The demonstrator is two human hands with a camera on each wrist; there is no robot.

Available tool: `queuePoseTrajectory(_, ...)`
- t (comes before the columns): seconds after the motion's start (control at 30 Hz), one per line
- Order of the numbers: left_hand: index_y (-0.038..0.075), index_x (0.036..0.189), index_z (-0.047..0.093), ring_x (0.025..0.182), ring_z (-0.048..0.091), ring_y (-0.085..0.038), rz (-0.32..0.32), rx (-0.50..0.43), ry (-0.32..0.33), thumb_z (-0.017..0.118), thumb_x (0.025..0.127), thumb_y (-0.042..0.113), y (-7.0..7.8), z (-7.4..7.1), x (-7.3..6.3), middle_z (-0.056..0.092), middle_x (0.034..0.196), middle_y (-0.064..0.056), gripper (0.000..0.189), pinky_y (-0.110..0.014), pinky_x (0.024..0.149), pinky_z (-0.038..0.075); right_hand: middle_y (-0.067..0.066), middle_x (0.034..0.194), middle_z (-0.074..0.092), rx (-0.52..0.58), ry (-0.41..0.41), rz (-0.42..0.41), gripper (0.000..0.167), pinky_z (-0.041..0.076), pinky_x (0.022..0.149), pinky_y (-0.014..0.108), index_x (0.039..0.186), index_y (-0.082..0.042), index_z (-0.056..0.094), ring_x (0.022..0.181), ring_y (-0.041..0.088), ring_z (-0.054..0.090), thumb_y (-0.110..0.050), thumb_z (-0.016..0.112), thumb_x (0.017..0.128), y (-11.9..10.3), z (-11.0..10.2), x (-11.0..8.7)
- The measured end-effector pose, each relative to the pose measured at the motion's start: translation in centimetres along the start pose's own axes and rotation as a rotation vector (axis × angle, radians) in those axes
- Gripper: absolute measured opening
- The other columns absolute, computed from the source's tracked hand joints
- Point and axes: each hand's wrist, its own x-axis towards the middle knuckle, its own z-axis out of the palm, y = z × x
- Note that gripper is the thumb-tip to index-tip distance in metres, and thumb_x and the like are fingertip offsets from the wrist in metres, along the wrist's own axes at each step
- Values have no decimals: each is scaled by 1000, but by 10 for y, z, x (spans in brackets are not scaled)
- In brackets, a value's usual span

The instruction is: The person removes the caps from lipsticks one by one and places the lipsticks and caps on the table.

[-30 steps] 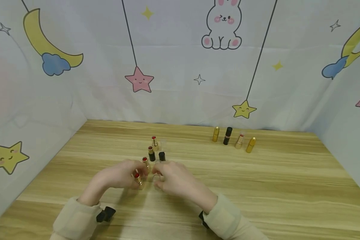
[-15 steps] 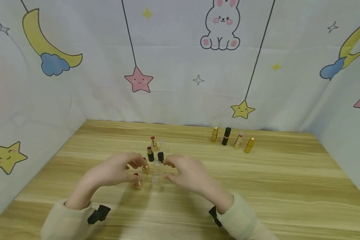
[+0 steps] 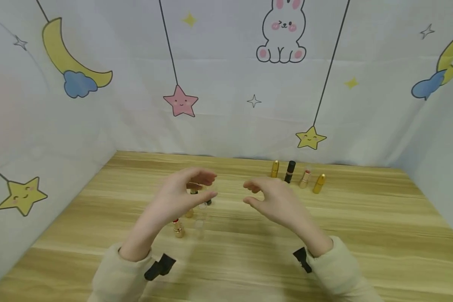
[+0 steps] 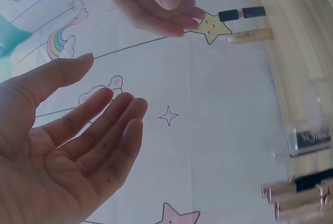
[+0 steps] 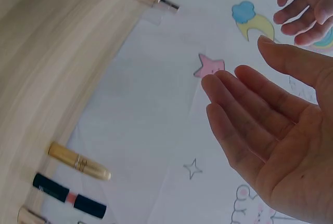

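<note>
My left hand (image 3: 177, 199) is raised above the left-hand group of lipsticks, its fingers loosely bent with nothing in them. Under and beside it stands an uncapped red lipstick (image 3: 178, 228) in a gold tube. Clear caps (image 3: 200, 228) stand just right of that tube. The hand covers most of the other uncapped lipsticks; in the left wrist view, several lipstick tubes (image 4: 302, 200) and a black cap with lettering (image 4: 311, 140) show at the lower right. My right hand (image 3: 277, 201) hovers to the right, palm turned toward the left hand, also holding nothing.
At the back right of the wooden table (image 3: 347, 235) stand a gold lipstick (image 3: 274, 169), a black one (image 3: 290, 172), a clear-capped one (image 3: 305, 179) and another gold one (image 3: 319, 183). A white printed cloth (image 3: 219, 134) walls the back and sides.
Both hands have lifted from the left lipstick group and moved apart, the right hand going rightward. The lipsticks and clear caps remain standing on the table.
</note>
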Motion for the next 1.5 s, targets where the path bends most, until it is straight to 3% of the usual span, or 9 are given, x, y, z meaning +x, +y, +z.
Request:
queuePoseTrajectory(0.23, 13, 129, 59, 117, 61, -22, -13, -101, -48, 72, 86, 22, 15, 29, 25, 64, 128, -5, 45, -38, 99, 49, 4, 109, 72, 11, 40, 21, 30, 53, 85, 44, 114, -12, 68, 101, 23, 68, -23, 71, 87, 27, -22, -3)
queuePoseTrajectory(0.47, 18, 130, 59, 123, 58, -20, -46, -165, -63, 73, 85, 24, 20, 55, 56, 61, 133, 0, 48, -36, 104, 46, 6, 108, 72, -30, 110, 11, 26, 52, 79, 43, 111, -10, 69, 97, 25, 65, -19, 71, 87, 48, -40, -4)
queuePoseTrajectory(0.63, 17, 132, 57, 125, 56, -20, -7, -164, -55, 73, 86, 24, 20, 68, 75, 60, 134, -2, 50, -34, 105, 44, 10, 118, 66, -30, 139, -6, 28, 50, 89, 48, 113, -8, 66, 108, 30, 61, -16, 71, 86, 60, -45, 1)
queuePoseTrajectory(0.8, 14, 134, 55, 127, 54, -22, -24, -172, -74, 73, 85, 22, 16, 81, 92, 58, 136, -5, 53, -36, 106, 44, 11, 125, 62, 9, 142, 4, 33, 43, 100, 54, 120, -7, 63, 121, 32, 53, -14, 69, 88, 71, -47, 6)
queuePoseTrajectory(1.13, 14, 136, 54, 129, 53, -24, -109, -236, -73, 73, 86, 21, 6, 101, 115, 56, 138, -5, 54, -41, 102, 47, 16, 126, 62, 77, 120, 81, 37, 41, 100, 57, 126, -6, 59, 120, 35, 54, -18, 65, 92, 92, -44, 19)
queuePoseTrajectory(1.5, 11, 135, 54, 129, 53, -27, -152, -248, -70, 73, 86, 19, -5, 121, 133, 57, 138, -8, 53, -42, 102, 47, 17, 125, 63, 110, 84, 94, 36, 43, 100, 56, 126, -5, 61, 119, 36, 56, -18, 65, 92, 114, -38, 36)
